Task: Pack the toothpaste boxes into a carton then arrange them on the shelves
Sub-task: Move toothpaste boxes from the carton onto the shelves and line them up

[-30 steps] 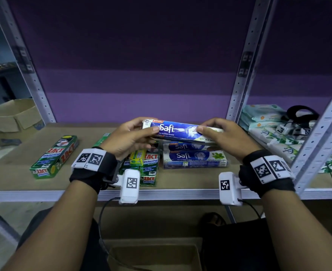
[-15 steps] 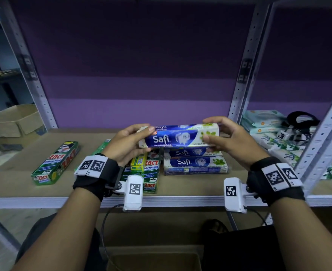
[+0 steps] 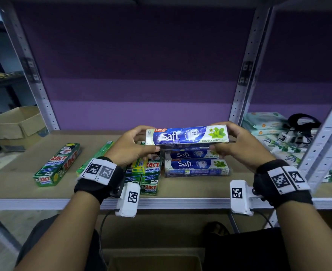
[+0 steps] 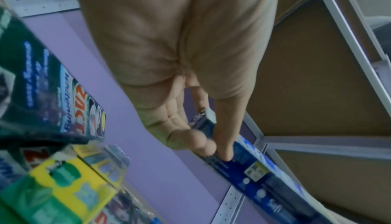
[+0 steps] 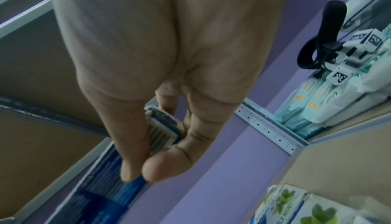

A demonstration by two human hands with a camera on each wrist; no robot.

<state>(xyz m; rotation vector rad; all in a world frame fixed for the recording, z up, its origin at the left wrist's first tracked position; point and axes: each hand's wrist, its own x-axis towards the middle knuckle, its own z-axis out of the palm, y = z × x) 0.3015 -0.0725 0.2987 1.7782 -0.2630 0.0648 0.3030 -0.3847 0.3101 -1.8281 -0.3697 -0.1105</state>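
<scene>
A blue and white Safi toothpaste box point(image 3: 186, 134) is held level just above a stack of two more Safi boxes point(image 3: 196, 165) on the shelf board point(image 3: 180, 184). My left hand point(image 3: 133, 145) pinches its left end, thumb below and fingers behind. My right hand point(image 3: 237, 143) pinches its right end the same way. The wrist views show the thumb and fingers of each hand clamped on the Safi box point(image 4: 239, 159) point(image 5: 160, 132). Green Zact boxes point(image 3: 149, 177) lie stacked to the left of the Safi stack.
A lone Zact box point(image 3: 57, 165) and a slim green box point(image 3: 94, 161) lie further left. An open carton point(image 3: 14, 126) stands at far left, another carton point(image 3: 155, 261) below the shelf. Wipe packs point(image 3: 267, 126) and a black strap device point(image 3: 300, 130) fill the right bay beyond an upright point(image 3: 241, 75).
Both hands turned the Safi box so its front face now faces me and raised it slightly above the stack. The grip at both ends stayed.
</scene>
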